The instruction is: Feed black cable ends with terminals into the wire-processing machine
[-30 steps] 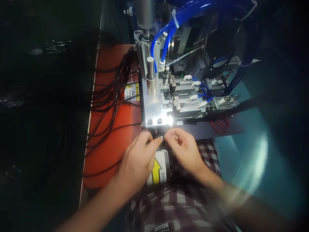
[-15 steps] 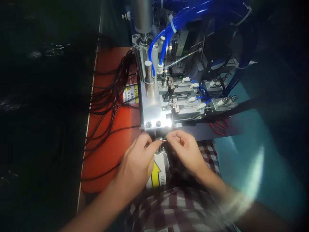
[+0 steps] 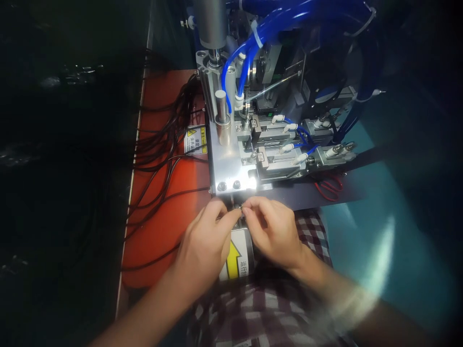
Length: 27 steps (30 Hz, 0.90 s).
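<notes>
Just below the front edge of a shiny metal block [image 3: 231, 166], my two hands meet fingertip to fingertip. My left hand [image 3: 208, 236] is closed in a pinch, its thumb lying over a small track. From the other side my right hand [image 3: 275, 229] pinches with thumb and index finger, touching or nearly touching the left thumb. Thin red and green wires showed between the fingertips a moment ago; now the fingers cover them almost wholly. Under the hands is a white label with a yellow arrow [image 3: 234, 260] on a rounded machine part.
Small pneumatic cylinders [image 3: 280, 161] with white fittings stand right of the block. Blue air hoses [image 3: 289, 24] arch above. Black cables [image 3: 162, 168] cross the orange surface [image 3: 155, 250] at left. A red loop-handled tool [image 3: 329, 188] lies at right. Checked cloth [image 3: 260, 308] covers my lap.
My right hand has moved a little left, closing the gap to my left fingertips and hiding the coloured wires. The left hand has stayed almost still.
</notes>
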### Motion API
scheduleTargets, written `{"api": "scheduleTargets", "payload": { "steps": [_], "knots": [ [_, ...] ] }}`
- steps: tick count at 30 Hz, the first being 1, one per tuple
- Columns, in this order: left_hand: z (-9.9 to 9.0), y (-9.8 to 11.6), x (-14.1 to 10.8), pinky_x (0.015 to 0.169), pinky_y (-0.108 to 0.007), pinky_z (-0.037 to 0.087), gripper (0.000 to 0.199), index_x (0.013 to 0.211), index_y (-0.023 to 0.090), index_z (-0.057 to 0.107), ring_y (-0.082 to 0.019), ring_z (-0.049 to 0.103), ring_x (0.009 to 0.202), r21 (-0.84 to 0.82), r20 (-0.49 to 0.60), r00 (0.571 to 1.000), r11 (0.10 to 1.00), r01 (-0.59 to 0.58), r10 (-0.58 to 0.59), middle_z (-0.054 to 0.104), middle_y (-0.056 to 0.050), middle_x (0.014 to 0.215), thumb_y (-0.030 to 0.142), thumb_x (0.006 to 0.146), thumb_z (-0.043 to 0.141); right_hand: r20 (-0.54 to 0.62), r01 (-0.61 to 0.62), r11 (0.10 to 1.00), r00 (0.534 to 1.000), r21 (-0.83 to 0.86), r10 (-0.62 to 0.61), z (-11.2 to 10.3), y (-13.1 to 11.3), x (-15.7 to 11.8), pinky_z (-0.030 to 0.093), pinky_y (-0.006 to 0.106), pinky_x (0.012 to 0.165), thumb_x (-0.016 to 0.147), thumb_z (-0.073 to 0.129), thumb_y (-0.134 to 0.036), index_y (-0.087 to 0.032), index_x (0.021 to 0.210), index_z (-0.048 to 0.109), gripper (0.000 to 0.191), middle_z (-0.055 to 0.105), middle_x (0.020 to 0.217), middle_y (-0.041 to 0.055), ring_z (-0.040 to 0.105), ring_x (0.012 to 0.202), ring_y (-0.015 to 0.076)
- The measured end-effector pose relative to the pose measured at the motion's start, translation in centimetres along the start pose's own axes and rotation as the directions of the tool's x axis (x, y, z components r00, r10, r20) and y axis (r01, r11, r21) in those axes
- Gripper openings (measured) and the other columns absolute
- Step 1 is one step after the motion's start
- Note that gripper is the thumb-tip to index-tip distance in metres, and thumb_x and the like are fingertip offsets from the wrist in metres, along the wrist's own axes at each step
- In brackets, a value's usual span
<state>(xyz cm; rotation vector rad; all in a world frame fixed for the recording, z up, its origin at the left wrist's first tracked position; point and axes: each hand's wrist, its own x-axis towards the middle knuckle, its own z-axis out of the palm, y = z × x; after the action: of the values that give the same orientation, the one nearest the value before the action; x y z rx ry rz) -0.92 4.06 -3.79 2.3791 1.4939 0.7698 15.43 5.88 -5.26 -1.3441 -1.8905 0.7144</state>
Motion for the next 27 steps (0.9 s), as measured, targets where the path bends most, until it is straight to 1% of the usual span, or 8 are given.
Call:
{"api": "scheduleTargets", "payload": {
  "steps": [1,2,4,6,9,16,20,27],
  "knots": [
    [0.0,0.0,-0.01,0.058,-0.025,0.053,0.027,0.099,0.009,0.07,-0.015,0.057,0.067,-0.005,0.001,1.0,1.0,0.0,0.0,0.056,-0.007,0.078,0.003,0.085,0.047,0.017,0.02,1.0,1.0,0.002,-0.02,-0.05,0.18,-0.02,0.041,0.029,0.064,0.089,0.053,-0.019,-0.017,0.084,0.06,0.009,0.063,0.071,0.0019,0.054,0.061,0.0136],
    [0.02,-0.01,-0.02,0.058,-0.025,0.053,0.027,0.099,0.009,0.07,-0.015,0.057,0.067,-0.01,-0.001,1.0,1.0,0.001,-0.001,0.056,-0.007,0.078,0.003,0.085,0.047,0.036,0.0,0.999,0.999,0.033,-0.002,-0.1,0.36,-0.06,0.042,0.028,0.063,0.089,0.052,-0.02,-0.017,0.085,0.06,0.009,0.064,0.073,0.0023,0.054,0.061,0.0136],
    [0.06,-0.04,-0.06,0.057,-0.025,0.052,0.028,0.101,0.008,0.069,-0.015,0.056,0.067,-0.021,-0.004,1.0,1.0,-0.001,0.001,0.055,-0.007,0.079,0.003,0.084,0.048,0.061,-0.122,0.982,0.992,0.143,0.115,-0.24,0.72,-0.21,0.041,0.027,0.058,0.09,0.052,-0.023,-0.017,0.085,0.06,0.011,0.061,0.07,0.0014,0.053,0.059,0.0128],
    [0.09,-0.08,-0.11,0.057,-0.025,0.052,0.028,0.102,0.008,0.069,-0.015,0.056,0.067,-0.029,-0.006,1.0,1.0,-0.003,0.002,0.055,-0.007,0.08,0.003,0.084,0.048,0.057,-0.255,0.936,0.967,0.244,0.249,-0.41,0.95,-0.41,0.039,0.025,0.051,0.09,0.053,-0.026,-0.018,0.085,0.06,0.012,0.057,0.065,-0.0005,0.049,0.054,0.0116],
    [0.08,-0.09,-0.16,0.057,-0.025,0.051,0.028,0.102,0.009,0.069,-0.015,0.056,0.067,-0.029,-0.01,1.0,1.0,-0.003,0.003,0.055,-0.007,0.079,0.002,0.084,0.047,0.046,-0.348,0.888,0.935,0.299,0.351,-0.65,0.88,-0.63,0.035,0.023,0.046,0.089,0.055,-0.029,-0.018,0.083,0.06,0.013,0.049,0.057,-0.0039,0.043,0.049,0.0101],
    [0.13,-0.01,-0.17,0.056,-0.024,0.05,0.028,0.099,0.01,0.069,-0.014,0.055,0.066,-0.006,-0.009,1.0,1.0,0.008,-0.008,0.055,-0.006,0.079,0.002,0.084,0.047,0.132,-0.379,0.87,0.925,0.316,0.356,-0.56,0.09,-0.16,0.032,0.023,0.045,0.085,0.06,-0.026,-0.018,0.078,0.059,0.011,0.039,0.05,-0.0079,0.036,0.045,0.0084],
    [0.11,-0.01,-0.18,0.057,-0.024,0.05,0.029,0.1,0.01,0.069,-0.014,0.055,0.067,-0.003,-0.019,1.0,1.0,-0.001,0.001,0.055,-0.006,0.078,0.002,0.084,0.046,0.205,-0.422,0.818,0.906,0.39,0.369,-0.29,0.32,-0.03,0.03,0.023,0.045,0.085,0.057,-0.023,-0.019,0.077,0.056,0.009,0.042,0.054,-0.0067,0.037,0.047,0.0086],
    [0.15,-0.14,-0.16,0.057,-0.025,0.051,0.027,0.101,0.009,0.069,-0.014,0.056,0.067,-0.011,-0.015,1.0,1.0,0.0,0.0,0.055,-0.006,0.079,0.003,0.085,0.048,0.238,-0.39,0.843,0.917,0.371,0.32,-0.4,0.74,-0.09,0.034,0.025,0.051,0.089,0.053,-0.024,-0.02,0.081,0.054,0.009,0.045,0.061,-0.0054,0.041,0.053,0.0099]
  ]
}}
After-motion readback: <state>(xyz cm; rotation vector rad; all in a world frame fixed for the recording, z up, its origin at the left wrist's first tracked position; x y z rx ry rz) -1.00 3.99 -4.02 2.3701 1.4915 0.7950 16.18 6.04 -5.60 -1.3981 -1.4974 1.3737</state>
